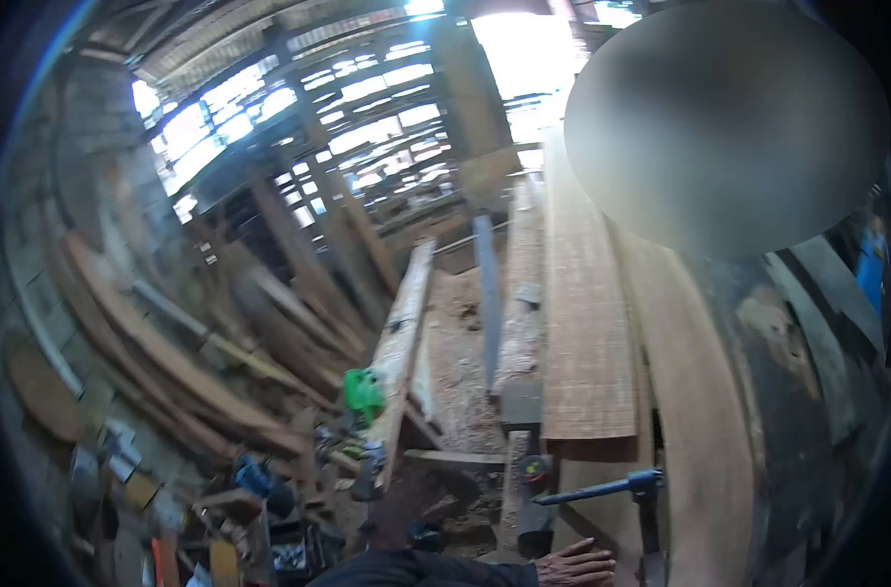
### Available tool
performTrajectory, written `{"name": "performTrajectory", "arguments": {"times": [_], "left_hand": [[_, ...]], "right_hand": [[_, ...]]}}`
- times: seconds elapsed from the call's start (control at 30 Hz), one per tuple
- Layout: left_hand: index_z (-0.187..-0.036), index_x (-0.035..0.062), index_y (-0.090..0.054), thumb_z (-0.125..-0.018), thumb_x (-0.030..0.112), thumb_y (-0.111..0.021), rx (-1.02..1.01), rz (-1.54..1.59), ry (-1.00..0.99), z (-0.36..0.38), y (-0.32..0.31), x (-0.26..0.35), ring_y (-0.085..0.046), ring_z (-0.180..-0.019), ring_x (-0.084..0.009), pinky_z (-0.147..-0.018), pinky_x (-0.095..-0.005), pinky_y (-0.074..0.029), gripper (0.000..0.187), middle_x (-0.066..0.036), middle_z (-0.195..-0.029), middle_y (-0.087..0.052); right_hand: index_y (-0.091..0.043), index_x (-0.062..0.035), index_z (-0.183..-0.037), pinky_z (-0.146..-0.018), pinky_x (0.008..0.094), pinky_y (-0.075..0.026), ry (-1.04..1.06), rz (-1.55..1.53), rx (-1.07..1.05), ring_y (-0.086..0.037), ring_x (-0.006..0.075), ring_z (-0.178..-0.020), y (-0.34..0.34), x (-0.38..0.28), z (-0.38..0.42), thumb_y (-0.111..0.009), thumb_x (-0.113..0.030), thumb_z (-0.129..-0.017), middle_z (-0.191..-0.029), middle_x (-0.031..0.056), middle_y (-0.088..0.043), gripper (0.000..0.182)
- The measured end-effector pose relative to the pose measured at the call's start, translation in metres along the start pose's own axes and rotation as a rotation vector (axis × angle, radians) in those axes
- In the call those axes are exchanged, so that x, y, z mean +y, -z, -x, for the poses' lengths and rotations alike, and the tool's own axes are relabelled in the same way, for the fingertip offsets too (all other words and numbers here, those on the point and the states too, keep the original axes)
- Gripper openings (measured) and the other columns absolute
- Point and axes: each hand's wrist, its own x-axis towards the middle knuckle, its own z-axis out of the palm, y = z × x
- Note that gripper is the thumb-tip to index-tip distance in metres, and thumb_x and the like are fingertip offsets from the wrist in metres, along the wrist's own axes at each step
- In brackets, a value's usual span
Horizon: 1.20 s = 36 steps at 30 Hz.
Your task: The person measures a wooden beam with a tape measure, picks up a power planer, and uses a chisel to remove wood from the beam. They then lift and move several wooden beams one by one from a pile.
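Observation:
My right hand (575,565), at the bottom edge below a dark sleeve (416,569), rests with its fingers spread on a brown board (594,523). Nothing shows in its grasp. Just beyond the fingers, a blue-grey metal bar (602,487) with a thicker end lies across the board, looking like part of a clamp or vise. A wide, pale brown plank (587,342) runs away from me past the bar. To its right lies a second long plank (705,391). My left hand is out of the picture.
Leaning boards (171,352) line the block wall at left. A green object (364,391) sits by a narrow beam (406,333). Blue tools (254,474) and clutter fill the lower left. Sawdust (465,323) covers the floor. A blurred oval hides the upper right.

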Motion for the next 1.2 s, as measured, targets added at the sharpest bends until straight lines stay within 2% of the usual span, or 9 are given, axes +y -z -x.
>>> {"name": "performTrajectory", "arguments": {"times": [0.03, 0.13, 0.17, 0.23, 0.27, 0.4, 0.73, 0.9, 1.2], "left_hand": [[-0.152, 0.0121, -0.045, -0.097, 0.044, -0.054, 0.010, 0.015, -0.015, -0.001, 0.000, -0.002, -0.034, -0.151, -0.0337, -0.124, -0.0625, -0.015, 0.064, -0.014, -0.157, -0.045], [-0.153, 0.0108, -0.044, -0.095, 0.049, -0.055, -0.043, -0.002, 0.028, 0.000, -0.014, -0.004, -0.033, -0.152, -0.0338, -0.125, -0.0620, -0.015, 0.070, -0.012, -0.160, -0.042], [-0.153, 0.0108, -0.044, -0.095, 0.049, -0.055, -0.060, 0.004, -0.033, 0.002, -0.019, -0.004, -0.033, -0.152, -0.0338, -0.125, -0.0620, -0.015, 0.070, -0.012, -0.160, -0.042], [-0.154, 0.0105, -0.043, -0.094, 0.049, -0.058, -0.015, -0.101, 0.008, 0.005, -0.021, -0.008, -0.032, -0.152, -0.0339, -0.125, -0.0614, -0.015, 0.073, -0.012, -0.161, -0.041], [-0.154, 0.0105, -0.043, -0.094, 0.049, -0.058, -0.013, -0.103, -0.027, 0.005, -0.022, -0.009, -0.032, -0.152, -0.0339, -0.125, -0.0614, -0.015, 0.073, -0.012, -0.161, -0.041], [-0.154, 0.0104, -0.042, -0.093, 0.049, -0.060, 0.045, -0.157, -0.055, 0.006, -0.027, -0.012, -0.033, -0.152, -0.0341, -0.125, -0.0613, -0.016, 0.074, -0.013, -0.160, -0.041], [-0.153, 0.0100, -0.043, -0.090, 0.043, -0.065, 0.024, -0.019, 0.015, 0.002, -0.017, -0.002, -0.036, -0.149, -0.0353, -0.124, -0.0615, -0.017, 0.074, -0.015, -0.157, -0.044], [-0.149, 0.0097, -0.048, -0.090, 0.043, -0.064, 0.101, -0.051, -0.031, 0.004, -0.015, -0.001, -0.039, -0.147, -0.0358, -0.124, -0.0616, -0.019, 0.070, -0.016, -0.154, -0.047], [-0.146, 0.0095, -0.052, -0.092, 0.041, -0.063, 0.137, -0.045, -0.040, 0.007, -0.018, -0.003, -0.039, -0.146, -0.0358, -0.124, -0.0610, -0.018, 0.064, -0.015, -0.153, -0.049]], "right_hand": [[-0.050, 0.0071, -0.142, -0.102, 0.0506, -0.048, -0.014, 0.037, 0.072, -0.055, 0.0402, -0.126, 0.000, 0.013, -0.006, -0.069, -0.058, -0.092, -0.147, 0.0256, -0.050, 0.084], [-0.057, 0.0050, -0.137, -0.102, 0.0390, -0.048, 0.388, 0.190, 0.028, -0.062, 0.0289, -0.121, -0.013, 0.107, -0.083, -0.069, -0.039, -0.098, -0.132, 0.0201, -0.065, 0.060], [-0.058, 0.0060, -0.132, -0.096, 0.0399, -0.049, 0.349, 0.204, 0.195, -0.066, 0.0287, -0.112, -0.030, 0.141, -0.097, -0.067, -0.038, -0.100, -0.123, 0.0232, -0.067, 0.056], [-0.057, 0.0066, -0.128, -0.091, 0.0400, -0.050, 0.531, 0.135, 0.248, -0.068, 0.0292, -0.105, -0.029, 0.120, -0.081, -0.069, -0.040, -0.098, -0.117, 0.0222, -0.069, 0.057], [-0.058, 0.0057, -0.127, -0.089, 0.0392, -0.049, 0.369, 0.139, 0.067, -0.066, 0.0290, -0.098, -0.014, 0.087, -0.054, -0.069, -0.040, -0.098, -0.107, 0.0193, -0.070, 0.055], [-0.058, 0.0063, -0.124, -0.083, 0.0387, -0.048, 0.427, 0.151, 0.129, -0.061, 0.0269, -0.087, -0.015, 0.079, -0.030, -0.071, -0.036, -0.098, -0.096, 0.0165, -0.067, 0.052], [-0.063, -0.0006, -0.127, -0.094, 0.0370, -0.050, 0.842, 0.048, 0.254, -0.068, 0.0281, -0.111, 0.042, -0.204, 0.001, -0.074, -0.032, -0.095, -0.115, 0.0194, -0.072, 0.045], [-0.062, 0.0001, -0.121, -0.086, 0.0367, -0.051, 1.157, -0.036, 0.213, -0.068, 0.0254, -0.102, 0.049, -0.366, 0.129, -0.075, -0.017, -0.093, -0.108, 0.0155, -0.069, 0.035], [-0.061, 0.0012, -0.103, -0.076, 0.0353, -0.048, 1.002, -0.005, 0.065, -0.060, 0.0250, -0.083, 0.058, -0.327, 0.290, -0.073, -0.020, -0.096, -0.091, 0.0141, -0.060, 0.025]]}}
